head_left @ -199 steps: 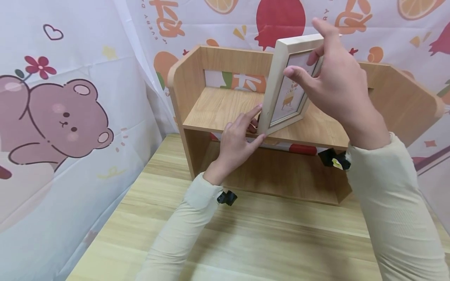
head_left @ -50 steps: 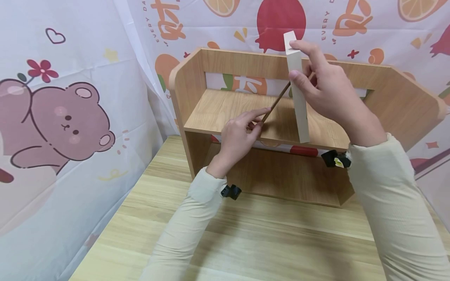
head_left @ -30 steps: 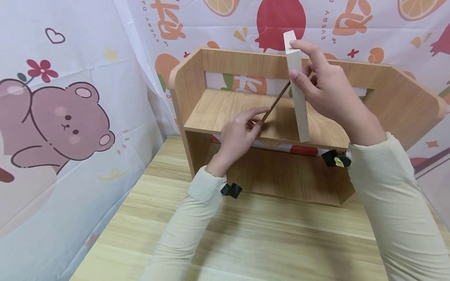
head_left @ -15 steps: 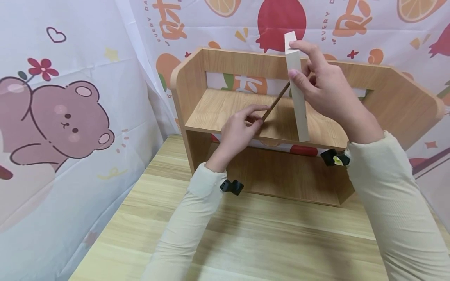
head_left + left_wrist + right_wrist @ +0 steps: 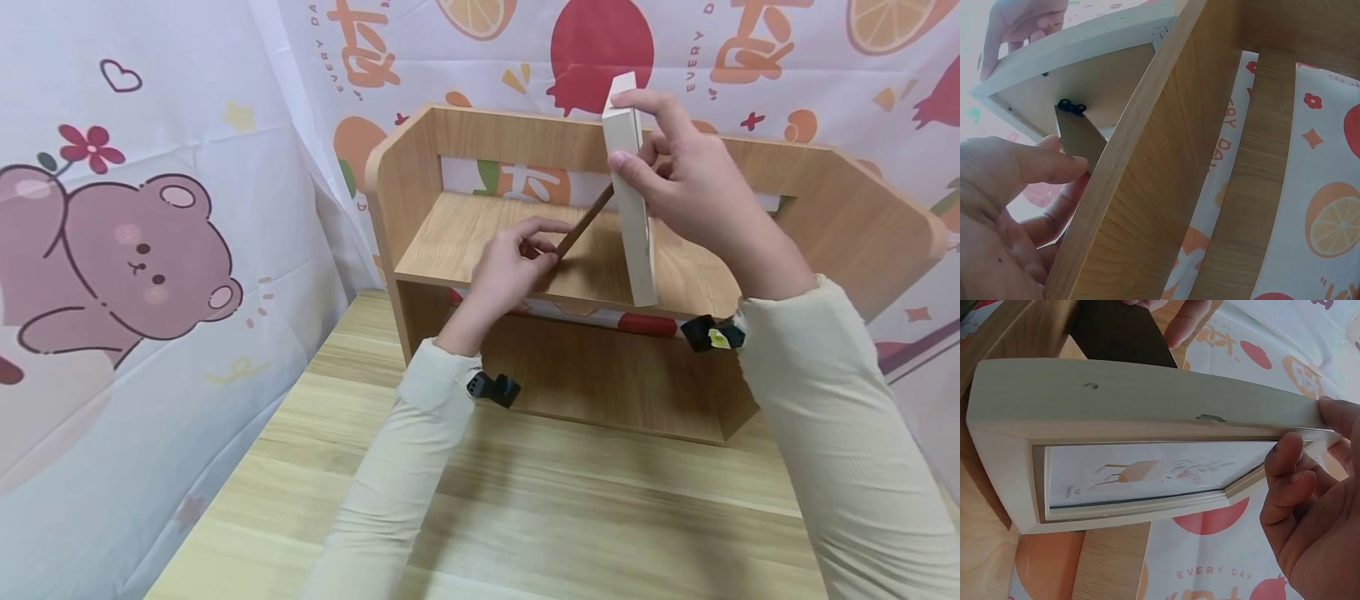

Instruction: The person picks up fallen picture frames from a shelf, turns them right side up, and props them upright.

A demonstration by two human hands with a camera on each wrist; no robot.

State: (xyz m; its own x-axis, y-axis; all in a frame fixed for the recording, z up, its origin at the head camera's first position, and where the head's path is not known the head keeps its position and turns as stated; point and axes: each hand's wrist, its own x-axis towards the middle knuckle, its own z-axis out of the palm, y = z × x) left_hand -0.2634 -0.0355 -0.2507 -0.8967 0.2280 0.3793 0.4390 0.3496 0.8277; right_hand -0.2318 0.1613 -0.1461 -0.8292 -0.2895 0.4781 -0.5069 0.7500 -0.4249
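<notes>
Right hand [image 5: 701,183] grips frame [image 5: 632,217] at upper shelf's [image 5: 465,237] front edge, left hand [image 5: 506,268] pinches its leg [image 5: 587,221], leg's lower end hidden behind shelf in left wrist view.

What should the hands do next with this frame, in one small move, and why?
Perhaps the left hand should settle the stand leg onto the upper shelf while the right hand steadies the frame: the left hand pinches the stand leg, which juts out from the frame's back, and the right hand grips the frame's upper part.
</notes>
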